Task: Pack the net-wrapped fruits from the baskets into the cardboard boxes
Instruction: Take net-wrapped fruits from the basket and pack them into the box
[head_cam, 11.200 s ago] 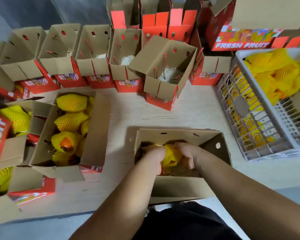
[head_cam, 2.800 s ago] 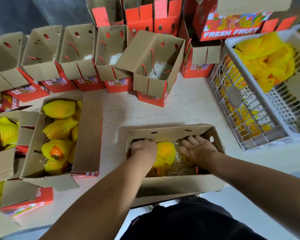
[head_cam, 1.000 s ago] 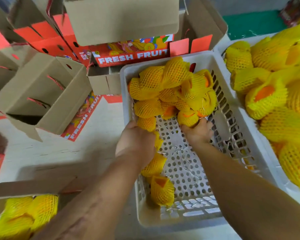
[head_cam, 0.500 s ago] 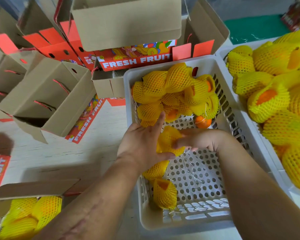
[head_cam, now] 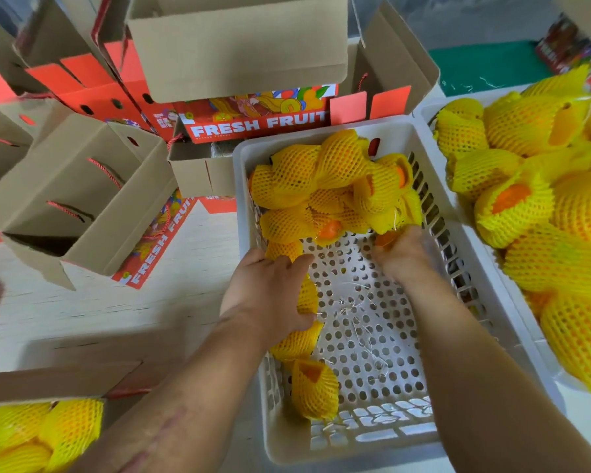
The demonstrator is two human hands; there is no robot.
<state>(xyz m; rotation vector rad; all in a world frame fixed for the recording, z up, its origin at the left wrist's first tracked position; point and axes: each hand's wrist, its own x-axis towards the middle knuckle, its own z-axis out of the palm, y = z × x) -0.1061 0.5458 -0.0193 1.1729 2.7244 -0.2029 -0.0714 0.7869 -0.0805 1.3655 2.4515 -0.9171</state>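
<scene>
— Reaching into the white basket (head_cam: 423, 445), both hands: left hand (head_cam: 270, 295) curled round a net-wrapped fruit (head_cam: 307, 298) by the near wall, right hand (head_cam: 401, 254) closing on an orange one (head_cam: 386, 238).

— Picking step, then?

— Yes; next, lift both clear and carry them to the open box (head_cam: 58, 380).

Hands apart now, right hand (head_cam: 401, 254) forward onto an orange fruit (head_cam: 386, 239).

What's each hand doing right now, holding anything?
Left hand: grips a net-wrapped fruit in the white basket.
Right hand: closed on a bare orange fruit by the pile.
</scene>
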